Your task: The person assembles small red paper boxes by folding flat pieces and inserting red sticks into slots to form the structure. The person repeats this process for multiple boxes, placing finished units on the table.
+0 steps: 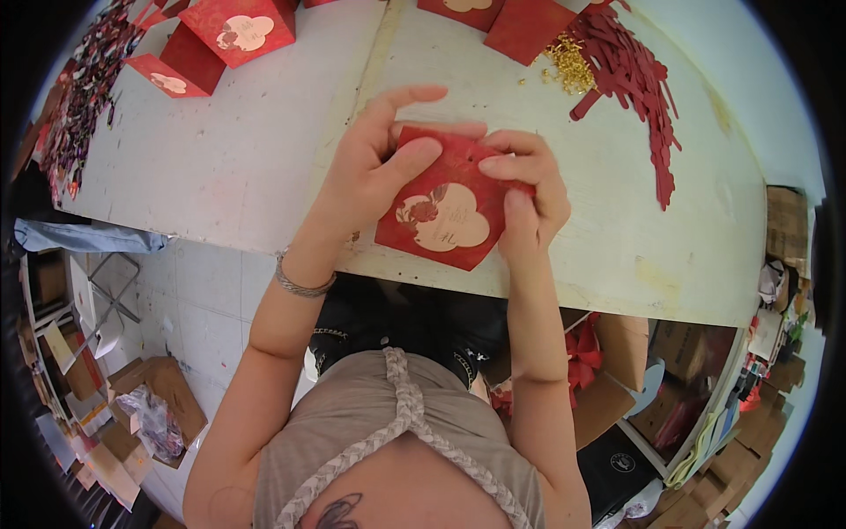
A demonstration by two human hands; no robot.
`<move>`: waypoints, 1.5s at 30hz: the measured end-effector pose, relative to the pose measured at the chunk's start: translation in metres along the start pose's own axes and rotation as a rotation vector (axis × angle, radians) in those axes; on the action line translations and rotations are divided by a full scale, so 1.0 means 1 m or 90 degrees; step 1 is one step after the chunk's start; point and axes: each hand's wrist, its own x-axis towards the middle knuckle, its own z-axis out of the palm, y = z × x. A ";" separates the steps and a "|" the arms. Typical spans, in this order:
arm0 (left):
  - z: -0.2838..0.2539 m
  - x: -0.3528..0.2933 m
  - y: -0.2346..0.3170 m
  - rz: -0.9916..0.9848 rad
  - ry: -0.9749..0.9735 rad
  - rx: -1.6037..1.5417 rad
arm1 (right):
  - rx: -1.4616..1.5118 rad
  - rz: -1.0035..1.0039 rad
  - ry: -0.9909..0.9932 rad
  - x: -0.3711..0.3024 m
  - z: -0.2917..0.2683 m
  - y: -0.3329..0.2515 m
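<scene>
A red paper gift box (414,238) with a cream flower-shaped label is held up over the table's near edge. My left hand (366,167) grips its left side, the thumb on the front face near the top and the index finger stretched out beyond it. At the upper right corner, my right hand (533,181) pinches the box between thumb and bent fingers. Small dark holes show near its top edge. The fingertips behind the box are hidden.
Several finished-looking red boxes (198,53) stand at the far left of the white table (238,150). Dark red strips (630,75) and small gold fasteners (568,66) lie at the far right. Dark shiny pieces heap along the left edge. A cardboard box (617,353) with red pieces sits below.
</scene>
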 end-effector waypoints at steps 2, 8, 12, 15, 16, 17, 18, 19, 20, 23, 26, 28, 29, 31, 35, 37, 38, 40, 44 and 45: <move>-0.009 0.001 -0.009 0.068 -0.041 0.090 | -0.048 0.068 -0.010 -0.001 -0.002 -0.009; -0.014 -0.001 -0.003 0.078 -0.046 0.197 | -0.168 0.353 -0.014 -0.012 -0.003 -0.051; 0.028 0.001 -0.007 0.326 0.071 0.720 | -0.325 0.202 0.151 -0.016 0.009 -0.039; 0.055 -0.014 -0.016 0.359 -0.013 0.610 | -0.327 0.010 0.063 -0.013 0.019 -0.024; 0.055 -0.013 -0.021 0.368 0.017 0.546 | -0.278 0.035 0.005 -0.015 0.018 -0.028; 0.054 -0.011 -0.024 0.342 0.045 0.489 | -0.228 0.061 -0.053 -0.015 0.015 -0.029; 0.053 -0.008 -0.028 0.325 0.072 0.425 | -0.213 0.050 -0.120 -0.017 0.007 -0.027; 0.048 -0.003 -0.031 0.274 0.098 0.369 | -0.196 0.041 -0.188 -0.019 -0.004 -0.021; 0.044 0.002 -0.033 0.222 0.123 0.314 | -0.177 0.033 -0.258 -0.019 -0.016 -0.018; 0.033 0.016 -0.030 0.180 0.143 0.405 | -0.098 0.393 -0.232 -0.012 -0.079 0.003; 0.019 0.022 -0.033 0.211 0.156 0.353 | -0.629 0.344 0.234 0.032 -0.188 0.059; 0.017 0.032 -0.035 0.221 0.107 0.309 | -1.000 0.227 0.200 0.020 -0.288 0.092; 0.012 0.030 -0.034 0.220 0.097 0.304 | -0.987 0.425 0.096 0.023 -0.295 0.091; 0.007 0.031 -0.030 0.232 0.091 0.302 | -1.035 0.508 0.026 0.030 -0.291 0.096; 0.005 0.032 -0.026 0.237 0.102 0.350 | -1.215 0.296 0.056 0.039 -0.283 0.078; 0.008 0.032 -0.026 0.240 0.104 0.315 | -0.776 0.339 0.309 0.050 -0.234 0.037; 0.011 0.032 -0.026 0.242 0.101 0.291 | -0.476 0.414 0.417 0.051 -0.210 0.020; 0.014 0.031 -0.022 0.233 0.110 0.310 | -0.047 0.402 0.316 0.028 -0.151 -0.002; 0.013 0.027 -0.018 0.209 0.104 0.334 | 0.185 0.542 0.183 0.011 -0.017 -0.030; 0.012 0.028 -0.020 0.205 0.104 0.337 | 0.177 0.542 0.190 0.014 -0.010 -0.028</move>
